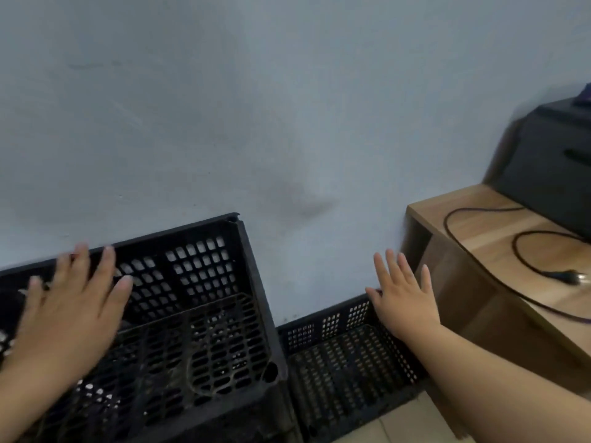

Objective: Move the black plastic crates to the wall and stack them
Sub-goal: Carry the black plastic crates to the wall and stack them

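Both hands are open and hold nothing, the left hand (70,314) over the high crate (208,330) at the left and the right hand (403,302) over the low crate (345,356) just beside it at the right, and both crates already stand against the far wall (287,123).

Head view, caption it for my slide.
Left hand over the taller black crate, right hand over the lower crate, both crates against the wall.
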`<control>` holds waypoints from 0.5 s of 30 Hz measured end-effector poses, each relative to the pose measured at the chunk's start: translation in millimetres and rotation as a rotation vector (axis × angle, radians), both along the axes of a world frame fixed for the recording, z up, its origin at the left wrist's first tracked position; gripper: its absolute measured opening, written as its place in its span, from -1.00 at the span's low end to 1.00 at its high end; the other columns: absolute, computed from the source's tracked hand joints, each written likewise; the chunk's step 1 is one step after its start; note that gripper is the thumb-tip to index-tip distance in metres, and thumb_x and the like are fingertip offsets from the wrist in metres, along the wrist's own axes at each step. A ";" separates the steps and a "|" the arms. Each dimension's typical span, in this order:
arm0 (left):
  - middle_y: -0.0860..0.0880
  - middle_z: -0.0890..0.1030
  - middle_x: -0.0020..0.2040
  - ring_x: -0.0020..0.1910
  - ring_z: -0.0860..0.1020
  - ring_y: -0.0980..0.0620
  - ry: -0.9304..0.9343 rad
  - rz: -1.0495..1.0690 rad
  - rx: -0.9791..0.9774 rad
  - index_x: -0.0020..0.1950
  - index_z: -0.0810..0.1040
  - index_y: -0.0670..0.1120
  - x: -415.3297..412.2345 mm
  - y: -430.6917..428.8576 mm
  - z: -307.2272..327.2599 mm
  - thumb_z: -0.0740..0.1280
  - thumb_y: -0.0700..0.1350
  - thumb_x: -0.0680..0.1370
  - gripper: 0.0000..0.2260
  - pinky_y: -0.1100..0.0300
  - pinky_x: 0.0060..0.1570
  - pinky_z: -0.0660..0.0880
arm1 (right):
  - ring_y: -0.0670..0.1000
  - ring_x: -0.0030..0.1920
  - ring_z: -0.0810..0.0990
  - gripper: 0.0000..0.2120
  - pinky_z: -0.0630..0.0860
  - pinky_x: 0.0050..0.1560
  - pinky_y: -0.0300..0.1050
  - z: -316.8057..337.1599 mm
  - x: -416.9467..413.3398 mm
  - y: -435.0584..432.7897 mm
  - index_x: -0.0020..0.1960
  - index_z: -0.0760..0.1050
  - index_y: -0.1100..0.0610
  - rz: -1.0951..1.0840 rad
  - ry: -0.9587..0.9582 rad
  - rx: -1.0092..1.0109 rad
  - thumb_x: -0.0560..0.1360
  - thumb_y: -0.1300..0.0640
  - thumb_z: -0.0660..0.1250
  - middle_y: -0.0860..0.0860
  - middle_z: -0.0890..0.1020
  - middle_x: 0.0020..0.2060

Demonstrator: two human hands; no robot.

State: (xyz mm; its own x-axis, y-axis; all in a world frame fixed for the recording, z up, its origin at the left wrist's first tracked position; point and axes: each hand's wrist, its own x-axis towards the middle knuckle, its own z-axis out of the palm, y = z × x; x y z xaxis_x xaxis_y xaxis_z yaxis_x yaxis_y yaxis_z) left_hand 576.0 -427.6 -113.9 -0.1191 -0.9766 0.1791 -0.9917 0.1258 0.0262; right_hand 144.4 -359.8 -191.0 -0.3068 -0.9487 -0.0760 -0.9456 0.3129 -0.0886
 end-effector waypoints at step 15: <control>0.01 -0.43 0.39 0.36 -0.43 0.12 0.091 -0.040 0.115 0.38 -0.42 0.06 -360.8 -9.4 -69.9 -0.50 0.28 0.33 -0.35 0.04 0.37 -0.40 | -0.03 0.40 -0.47 -0.44 -0.42 0.39 0.11 -70.6 -224.6 -42.2 0.45 -0.45 -0.04 0.121 0.063 0.200 0.60 -0.15 -0.21 -0.04 -0.41 0.42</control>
State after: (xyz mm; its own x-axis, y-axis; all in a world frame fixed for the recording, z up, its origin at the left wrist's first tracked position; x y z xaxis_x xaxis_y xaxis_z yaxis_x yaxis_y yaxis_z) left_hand 215.2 -437.0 -183.8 -0.1466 -0.9861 0.0785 -0.9789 0.1561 0.1322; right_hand -80.2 -402.0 -261.5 -0.2016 -0.9468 -0.2508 -0.9791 0.2021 0.0240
